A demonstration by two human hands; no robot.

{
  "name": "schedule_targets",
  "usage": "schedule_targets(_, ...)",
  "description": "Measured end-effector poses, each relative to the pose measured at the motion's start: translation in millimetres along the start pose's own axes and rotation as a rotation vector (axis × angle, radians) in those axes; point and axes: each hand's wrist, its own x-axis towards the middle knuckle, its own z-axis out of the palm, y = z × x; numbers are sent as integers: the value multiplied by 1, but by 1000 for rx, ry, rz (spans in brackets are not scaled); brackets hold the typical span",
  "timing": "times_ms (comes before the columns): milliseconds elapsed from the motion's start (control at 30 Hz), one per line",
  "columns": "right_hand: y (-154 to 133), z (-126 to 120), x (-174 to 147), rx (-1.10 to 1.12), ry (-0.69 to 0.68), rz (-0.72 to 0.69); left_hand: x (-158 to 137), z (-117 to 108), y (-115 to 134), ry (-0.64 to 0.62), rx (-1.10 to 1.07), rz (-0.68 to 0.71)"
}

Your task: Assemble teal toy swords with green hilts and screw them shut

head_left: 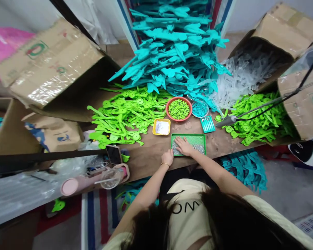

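Note:
A shallow green tray [204, 139] lies at the front of the wooden table, with many small silvery metal pieces [199, 148] gathered along its near side. Over the tray's left half, my right hand [184, 146] is laid flat with its fingers spread, touching the pieces. My left hand [168, 157] is closed at the tray's front left corner and grips its edge. Just behind the tray are a yellow square dish [161, 127] with white contents and a small teal tray [208, 124] that has some pieces at its far end.
A red bowl [179, 109] of small green parts stands beside a clear bowl [200, 109] of teal bits. Bright green parts [130, 107] and teal parts [169, 52] are heaped behind. Cardboard boxes [52, 66] flank the table [146, 159]. A phone [114, 155] and clear cup [111, 178] are left.

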Motion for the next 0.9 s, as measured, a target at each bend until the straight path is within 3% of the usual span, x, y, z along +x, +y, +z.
schedule_targets(133, 0, 18, 1, 31, -116, -165, 1, 11, -2, -20, -22, -73)
schedule_targets(267, 28, 2, -31, 26, -168, -160, 1, 15, 0, -34, -38, -114)
schedule_targets(333, 44, -12, -50, -1, -151, -73, 0, 16, 2, -38, -51, -126)
schedule_targets(433, 53, -20, -67, -64, -70, 175, 0, 15, 5, -37, -73, -139)
schedule_targets(533, 35, -8, -60, -112, 25, 439, 0, 15, 6, -29, -88, -148)
schedule_targets(600, 13, 7, -44, -110, 59, 519, 0, 15, 6, -24, -94, -150)
schedule_targets(667, -11, 22, -28, -88, 62, 506, -1, 15, 5, -20, -98, -150)
schedule_targets(767, -32, 31, -14, -44, 26, 378, -1, 14, 3, -12, -99, -145)
schedule_targets(900, -13, 11, -29, -13, -18, 265, 0, 14, 0, -11, -86, -139)
